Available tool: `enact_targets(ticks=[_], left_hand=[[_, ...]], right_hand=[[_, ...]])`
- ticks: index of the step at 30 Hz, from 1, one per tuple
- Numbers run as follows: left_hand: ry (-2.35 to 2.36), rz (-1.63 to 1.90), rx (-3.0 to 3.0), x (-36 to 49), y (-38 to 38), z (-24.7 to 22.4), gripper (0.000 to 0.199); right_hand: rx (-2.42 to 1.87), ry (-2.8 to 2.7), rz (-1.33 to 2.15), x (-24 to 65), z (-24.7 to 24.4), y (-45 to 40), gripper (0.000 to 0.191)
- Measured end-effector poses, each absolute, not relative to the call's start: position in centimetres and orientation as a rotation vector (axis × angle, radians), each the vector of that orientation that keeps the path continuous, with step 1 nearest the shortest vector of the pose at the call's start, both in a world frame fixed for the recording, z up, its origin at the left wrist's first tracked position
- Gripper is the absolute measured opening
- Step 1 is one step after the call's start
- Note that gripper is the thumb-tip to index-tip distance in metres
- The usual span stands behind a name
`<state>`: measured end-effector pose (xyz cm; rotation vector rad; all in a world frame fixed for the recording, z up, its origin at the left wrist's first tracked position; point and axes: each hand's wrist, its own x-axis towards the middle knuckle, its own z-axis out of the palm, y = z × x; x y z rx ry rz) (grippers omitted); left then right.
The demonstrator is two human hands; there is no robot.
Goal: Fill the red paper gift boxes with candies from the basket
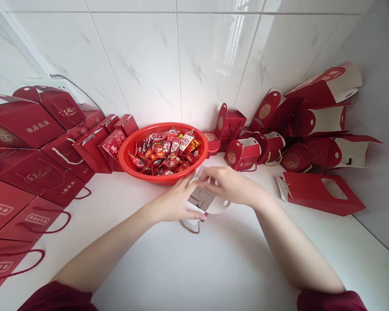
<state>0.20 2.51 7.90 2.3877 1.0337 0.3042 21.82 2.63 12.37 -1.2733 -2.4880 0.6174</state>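
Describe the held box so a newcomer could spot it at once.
On the white table, in front of the red basket, find the left hand and right hand. The box between them shows its grey inside and a tan rope handle; of all the boxes, only this one is held.

grey-lined box [203,199] between the fingers [185,183], tan rope handle [191,232] just nearer, orange-red basket [149,175] beyond them, red-wrapped sweets [162,151] (one largely white), deep red boxes [22,125] with gold lettering leftward, grey-veined white tiles [142,56] behind, white tabletop [181,268] beneath
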Motion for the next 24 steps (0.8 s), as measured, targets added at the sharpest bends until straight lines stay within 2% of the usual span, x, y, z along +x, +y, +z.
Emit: enact_targets(ticks=[3, 5, 9, 14, 20, 22, 24], left_hand=[[1.067, 0.325, 2.298, 0.6, 1.8, 7.9, 0.097], [1.076, 0.289, 2.219, 0.7, 1.4, 8.0, 0.099], [1.134, 0.219, 2.190, 0.4, 0.8, 8.3, 0.105], [1.081, 0.295, 2.243, -0.1, 1.8, 7.9, 0.112], [0.729, 0.796, 1.961, -0.2, 4.0, 2.8, 0.097], [0.629, 0.858, 1.841, -0.2, 4.1, 1.0, 0.108], [0.608, 0.866, 1.786, -0.1, 4.1, -0.2, 0.119]], right_hand=[[-1.656, -2.406, 0.187, 21.0, 11.5, 3.0, 0.023], [-1.794, -2.508, 0.152, 20.7, 10.8, 3.4, 0.022], [-1.708, -2.659, 0.263, 20.9, 9.7, 4.4, 0.025], [-1.434, -2.676, 0.454, 21.6, 8.9, 5.6, 0.027], [-1.190, -2.464, 0.798, 22.8, 7.1, 8.0, 0.025], [-1.102, -2.367, 0.945, 22.8, 6.0, 8.6, 0.028], [-1.043, -2.238, 1.061, 22.3, 4.5, 9.0, 0.042]])
